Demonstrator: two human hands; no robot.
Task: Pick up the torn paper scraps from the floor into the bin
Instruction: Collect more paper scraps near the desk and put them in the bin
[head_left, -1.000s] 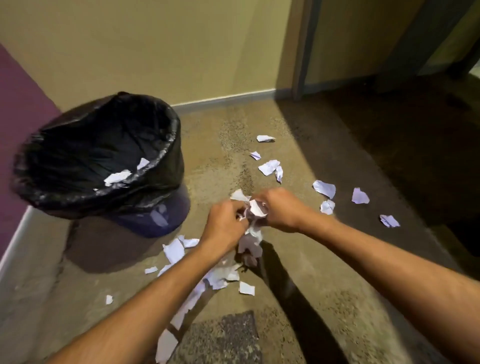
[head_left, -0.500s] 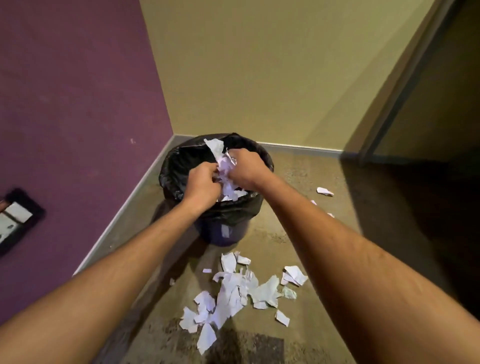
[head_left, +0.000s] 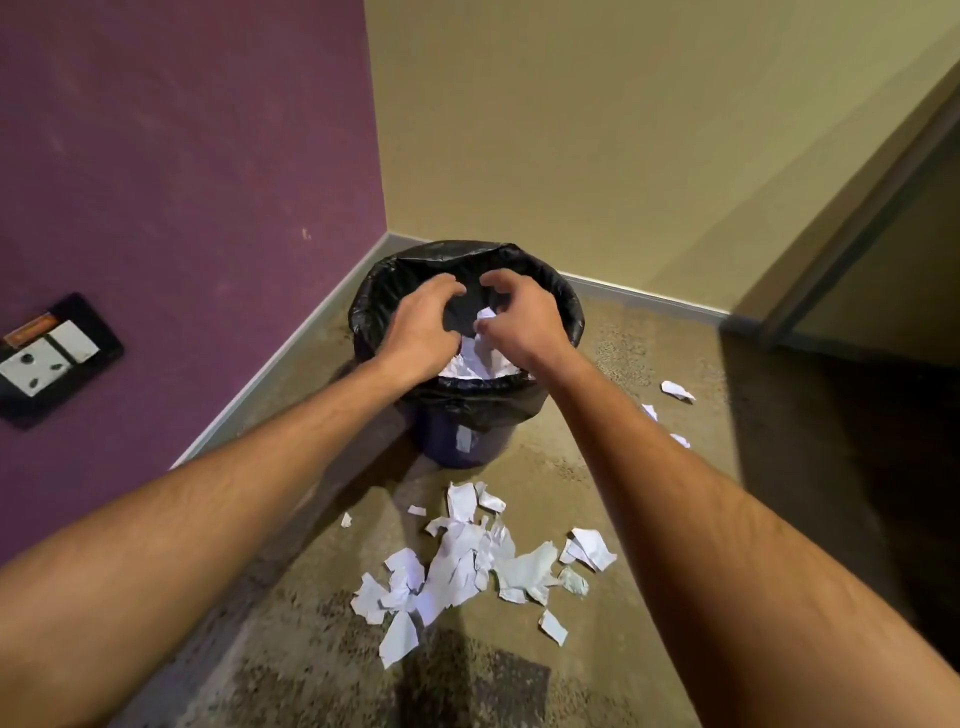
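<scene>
The speckled brown floor runs into a corner where a purple wall meets a yellow one, and the round dark bin lined with a black plastic bag stands close to that corner, probably so that it is out of the way yet within reach of the mess. The bag is folded over the bin's rim, which holds it open for dropping things in. Both hands hang over the bin's mouth: the left hand has its fingers spread and loosely bent with nothing in them, and the right hand is likewise loosened, a small white scrap showing just by its fingertips; whether it touches them I cannot tell. This pose suits letting a handful fall. White torn paper lies inside the bin below the hands. The main heap of white torn paper scraps lies on the floor just in front of the bin, toward the person, with a few stray pieces to the bin's right, so much of the task is judged undone. A white wall socket in a black frame sits on the purple wall.
</scene>
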